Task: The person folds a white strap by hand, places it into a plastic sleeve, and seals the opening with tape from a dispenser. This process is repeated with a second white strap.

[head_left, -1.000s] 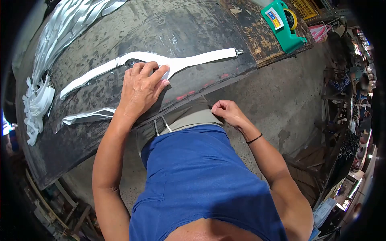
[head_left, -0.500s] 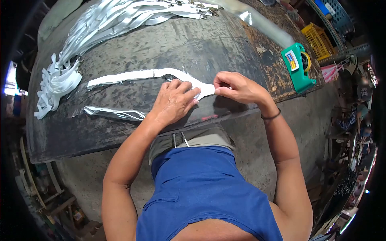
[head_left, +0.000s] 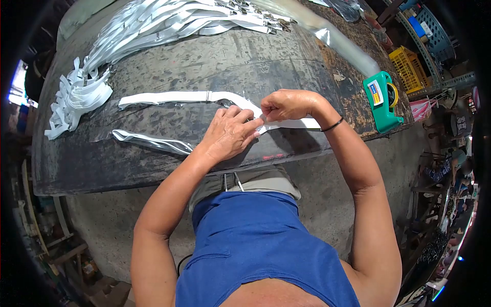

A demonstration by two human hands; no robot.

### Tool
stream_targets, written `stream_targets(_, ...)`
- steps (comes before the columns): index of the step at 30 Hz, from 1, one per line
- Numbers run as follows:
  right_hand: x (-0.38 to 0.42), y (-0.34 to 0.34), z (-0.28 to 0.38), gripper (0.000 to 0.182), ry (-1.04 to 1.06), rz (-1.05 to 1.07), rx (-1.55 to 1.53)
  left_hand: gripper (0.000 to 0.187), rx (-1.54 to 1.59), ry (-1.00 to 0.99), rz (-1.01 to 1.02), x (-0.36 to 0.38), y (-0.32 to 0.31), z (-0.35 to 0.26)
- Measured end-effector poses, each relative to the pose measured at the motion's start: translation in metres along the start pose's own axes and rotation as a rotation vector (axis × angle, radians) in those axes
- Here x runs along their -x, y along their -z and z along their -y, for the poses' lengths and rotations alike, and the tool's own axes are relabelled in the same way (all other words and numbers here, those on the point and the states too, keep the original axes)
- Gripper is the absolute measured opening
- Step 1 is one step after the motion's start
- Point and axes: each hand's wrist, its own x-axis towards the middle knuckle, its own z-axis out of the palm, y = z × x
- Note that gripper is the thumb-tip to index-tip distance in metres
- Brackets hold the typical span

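Observation:
A pair of white elastic suspenders (head_left: 169, 97) lies on the dark worktable, with a buckle on its upper strap and clear plastic along it. My left hand (head_left: 230, 134) rests over the middle where the straps meet, fingers bent and gripping there. Right beside it, my right hand (head_left: 291, 107) is closed in a pinch at the same join; its fingertips partly hide what they hold. A white strap end runs rightward beneath my right wrist. The lower strap (head_left: 153, 140), looped inside clear plastic, reaches toward my left forearm.
Many white suspenders with metal clips (head_left: 169, 23) are heaped along the back, their ends bunched (head_left: 76, 102) at left. A green tape dispenser (head_left: 378, 100) stands near the right edge, by a long roll of clear plastic (head_left: 350, 48). A yellow crate (head_left: 407, 66) sits beyond the worktable (head_left: 102, 169).
My right hand has moved left, up against my left hand. A white strap end now extends to the right under its wrist. The left hand stays over the join.

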Motion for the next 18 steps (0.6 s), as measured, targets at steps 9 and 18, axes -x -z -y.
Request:
stream_targets(9, 0.0024, -0.0032, 0.0059, 0.015, 0.033, -0.064, 0.040, 0.030, 0.011, -0.004, -0.013, -0.0003, -0.0003, 0.0003)
stream_targets(18, -0.0007, -0.0095, 0.0006, 0.015, 0.049, -0.109, 0.071, 0.029, 0.023, -0.009, -0.021, -0.0005, -0.0010, 0.0013)
